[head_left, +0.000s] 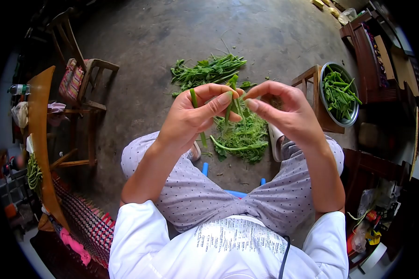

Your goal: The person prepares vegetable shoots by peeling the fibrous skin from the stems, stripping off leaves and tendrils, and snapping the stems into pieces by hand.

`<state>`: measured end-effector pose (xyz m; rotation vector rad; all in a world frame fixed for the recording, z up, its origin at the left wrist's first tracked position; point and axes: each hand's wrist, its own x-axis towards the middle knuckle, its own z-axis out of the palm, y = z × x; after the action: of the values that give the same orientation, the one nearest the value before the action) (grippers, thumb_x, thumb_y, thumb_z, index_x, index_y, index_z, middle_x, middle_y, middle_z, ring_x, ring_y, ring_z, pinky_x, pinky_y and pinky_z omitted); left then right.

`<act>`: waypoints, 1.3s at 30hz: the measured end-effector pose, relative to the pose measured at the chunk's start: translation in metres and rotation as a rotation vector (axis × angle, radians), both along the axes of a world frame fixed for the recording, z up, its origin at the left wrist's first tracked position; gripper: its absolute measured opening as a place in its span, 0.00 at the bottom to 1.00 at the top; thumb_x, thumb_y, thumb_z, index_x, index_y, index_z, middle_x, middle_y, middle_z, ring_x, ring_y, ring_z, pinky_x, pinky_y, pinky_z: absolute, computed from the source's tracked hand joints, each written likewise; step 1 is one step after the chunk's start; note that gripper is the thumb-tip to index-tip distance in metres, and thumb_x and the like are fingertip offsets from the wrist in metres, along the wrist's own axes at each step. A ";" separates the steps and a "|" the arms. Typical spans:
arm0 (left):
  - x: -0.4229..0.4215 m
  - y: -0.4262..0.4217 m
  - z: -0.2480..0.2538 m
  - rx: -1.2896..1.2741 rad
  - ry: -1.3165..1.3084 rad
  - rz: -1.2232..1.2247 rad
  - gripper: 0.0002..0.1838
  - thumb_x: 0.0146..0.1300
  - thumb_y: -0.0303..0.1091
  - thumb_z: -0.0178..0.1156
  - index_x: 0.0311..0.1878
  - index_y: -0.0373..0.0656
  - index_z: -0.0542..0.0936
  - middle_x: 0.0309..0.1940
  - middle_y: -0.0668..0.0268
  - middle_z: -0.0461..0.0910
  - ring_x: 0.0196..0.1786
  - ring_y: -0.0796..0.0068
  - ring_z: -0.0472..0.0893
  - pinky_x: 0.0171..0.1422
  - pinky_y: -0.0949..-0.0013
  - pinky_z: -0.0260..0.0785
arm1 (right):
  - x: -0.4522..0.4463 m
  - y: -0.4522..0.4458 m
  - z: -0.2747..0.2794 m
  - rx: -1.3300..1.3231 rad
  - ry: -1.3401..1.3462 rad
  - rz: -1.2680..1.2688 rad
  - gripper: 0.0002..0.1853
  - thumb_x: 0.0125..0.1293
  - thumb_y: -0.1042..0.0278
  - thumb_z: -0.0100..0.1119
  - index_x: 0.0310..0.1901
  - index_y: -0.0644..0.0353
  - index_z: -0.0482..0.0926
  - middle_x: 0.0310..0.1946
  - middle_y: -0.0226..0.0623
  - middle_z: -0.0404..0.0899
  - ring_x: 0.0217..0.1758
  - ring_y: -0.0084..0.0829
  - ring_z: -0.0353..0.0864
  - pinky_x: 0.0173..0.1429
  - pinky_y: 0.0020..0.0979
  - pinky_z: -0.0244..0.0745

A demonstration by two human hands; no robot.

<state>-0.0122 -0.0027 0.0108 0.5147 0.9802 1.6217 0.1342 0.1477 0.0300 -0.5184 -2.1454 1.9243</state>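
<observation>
Green stems [229, 109] are pinched between the thumb and fingers of my left hand [195, 111], and another cut stem [193, 98] runs through its fingers. My right hand [288, 109] is just to the right, thumb and forefinger nearly together beside the stems; whether a thin strand lies between them is too small to tell. Below my hands, a heap of curly green tendrils and trimmings [246, 135] lies on the floor between my feet. Farther forward is a pile of leafy stems [209, 69].
At the right, a metal basin [325, 102] of green pieces stands on a wooden stool [309, 76]. A wooden chair [91, 65] and a table edge [44, 139] are on the left. Dark wooden furniture [363, 51] stands far right.
</observation>
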 end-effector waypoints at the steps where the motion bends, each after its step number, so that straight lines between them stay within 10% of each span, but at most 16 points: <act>1: 0.000 0.000 0.000 -0.013 0.009 -0.005 0.10 0.67 0.29 0.54 0.48 0.36 0.77 0.47 0.57 0.78 0.34 0.80 0.82 0.16 0.87 0.50 | -0.001 -0.001 -0.001 -0.006 -0.007 0.018 0.10 0.62 0.68 0.62 0.39 0.67 0.79 0.22 0.20 0.70 0.25 0.10 0.64 0.26 0.17 0.57; 11: -0.005 0.000 0.001 -0.039 0.007 0.034 0.10 0.68 0.29 0.53 0.48 0.35 0.77 0.46 0.58 0.79 0.35 0.81 0.83 0.15 0.87 0.49 | -0.002 0.004 0.005 0.047 -0.007 -0.010 0.10 0.62 0.67 0.62 0.37 0.67 0.80 0.24 0.22 0.74 0.28 0.11 0.67 0.30 0.17 0.62; 17: -0.017 -0.008 0.002 -0.025 0.036 0.099 0.11 0.69 0.30 0.51 0.49 0.35 0.76 0.46 0.58 0.78 0.36 0.82 0.83 0.15 0.87 0.50 | 0.006 0.020 0.013 -0.443 -0.207 0.188 0.12 0.63 0.66 0.62 0.42 0.67 0.78 0.31 0.23 0.76 0.31 0.10 0.70 0.33 0.14 0.63; 39: -0.013 -0.004 0.010 -0.165 0.213 0.146 0.09 0.69 0.29 0.52 0.48 0.37 0.76 0.43 0.61 0.79 0.30 0.86 0.79 0.18 0.87 0.51 | 0.000 0.010 0.006 -0.367 -0.101 0.081 0.12 0.61 0.64 0.64 0.39 0.65 0.81 0.30 0.24 0.76 0.34 0.14 0.72 0.39 0.17 0.68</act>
<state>-0.0252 -0.0071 0.0205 0.5201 1.3249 1.6195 0.1347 0.1576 0.0360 -0.6114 -1.8983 2.4024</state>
